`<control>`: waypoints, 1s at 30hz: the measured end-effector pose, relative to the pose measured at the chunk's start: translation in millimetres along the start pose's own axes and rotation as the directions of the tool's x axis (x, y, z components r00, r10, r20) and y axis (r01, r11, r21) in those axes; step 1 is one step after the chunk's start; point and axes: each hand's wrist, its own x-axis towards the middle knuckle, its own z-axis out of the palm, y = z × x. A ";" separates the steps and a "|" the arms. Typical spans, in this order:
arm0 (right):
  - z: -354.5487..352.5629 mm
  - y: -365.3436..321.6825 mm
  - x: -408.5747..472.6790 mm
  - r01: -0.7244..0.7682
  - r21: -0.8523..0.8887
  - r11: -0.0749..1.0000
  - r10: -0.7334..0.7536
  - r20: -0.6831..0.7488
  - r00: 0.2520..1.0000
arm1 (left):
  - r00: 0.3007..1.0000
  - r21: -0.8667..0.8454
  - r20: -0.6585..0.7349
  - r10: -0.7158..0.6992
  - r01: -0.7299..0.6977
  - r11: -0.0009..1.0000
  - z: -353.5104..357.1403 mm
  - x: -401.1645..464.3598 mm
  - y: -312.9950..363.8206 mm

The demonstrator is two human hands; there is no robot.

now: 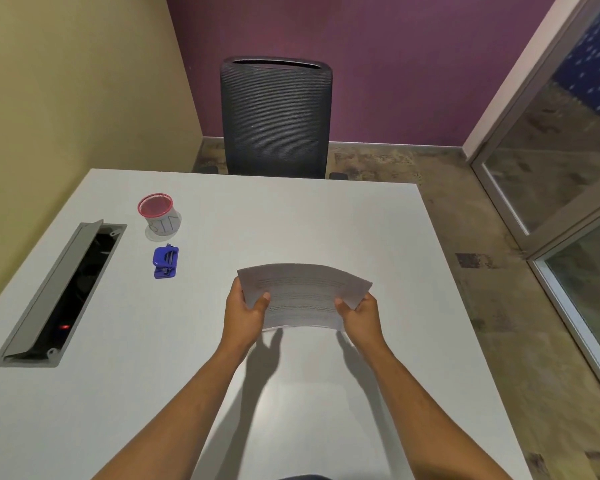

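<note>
A thin stack of printed paper sheets [302, 292] is held above the white table [309, 220], bowed upward in the middle. My left hand [245, 315] grips its left edge, thumb on top and fingers underneath. My right hand [359, 315] grips the right edge the same way. To the left on the table lies a small blue hole punch [165, 262]. Behind it stands a red-rimmed mesh cup [158, 214] with a white label on its side.
An open cable tray [63, 292] with its grey lid raised is set into the table's left side. A dark mesh office chair [276, 116] stands at the far edge. A glass partition [568, 188] runs along the right.
</note>
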 end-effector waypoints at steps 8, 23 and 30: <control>-5.1 12.4 -10.1 -0.022 -0.086 0.996 0.027 0.065 0.998 | 0.999 0.008 0.005 -0.032 0.032 0.999 -3.1 -8.9 -8.3; -22.4 30.1 -19.4 -0.096 0.089 0.991 0.106 -0.110 0.988 | 0.999 -0.120 -0.007 -0.053 0.052 0.991 4.3 -11.1 12.5; -30.2 50.9 -32.6 -0.370 0.478 0.796 0.374 0.093 0.923 | 0.980 -0.365 0.004 -0.200 0.188 0.912 8.2 -7.7 26.7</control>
